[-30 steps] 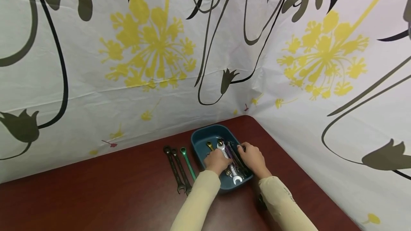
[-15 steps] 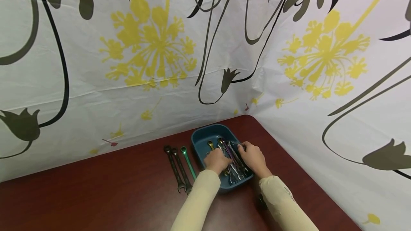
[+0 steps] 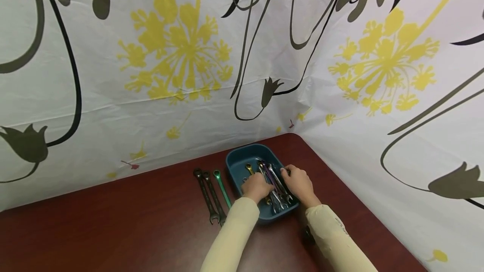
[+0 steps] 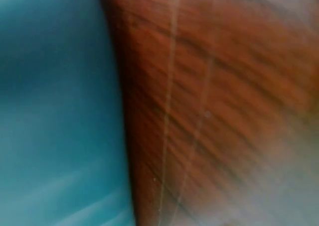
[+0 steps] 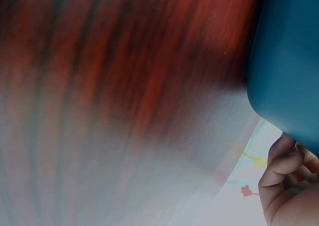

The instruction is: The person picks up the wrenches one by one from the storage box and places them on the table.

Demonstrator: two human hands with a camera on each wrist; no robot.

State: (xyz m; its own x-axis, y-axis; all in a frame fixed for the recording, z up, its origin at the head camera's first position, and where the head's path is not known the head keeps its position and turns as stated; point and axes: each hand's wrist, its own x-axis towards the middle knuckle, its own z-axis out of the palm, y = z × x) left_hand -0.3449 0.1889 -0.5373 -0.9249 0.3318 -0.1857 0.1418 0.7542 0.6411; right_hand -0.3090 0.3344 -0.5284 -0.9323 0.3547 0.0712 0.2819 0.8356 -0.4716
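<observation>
Presently, right hand (image 3: 300,184) gripped blue tray (image 3: 242,158); left hand (image 3: 257,187) lay over wrenches (image 3: 279,179) inside, couldn't tell its grip.

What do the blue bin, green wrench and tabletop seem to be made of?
Blue bin: probably molded plastic, smooth satin, going by its even color and rounded corners. Green wrench: likely metal with a glossy colored coating, judging by its bright sheen. Tabletop: wood or wood-look laminate, slightly glossy; dark grain streaks show.

A red-brown wood-grain bench (image 3: 124,230) fills the lower frame; white sheeting (image 3: 280,49) with yellow blooms spans above.
</observation>
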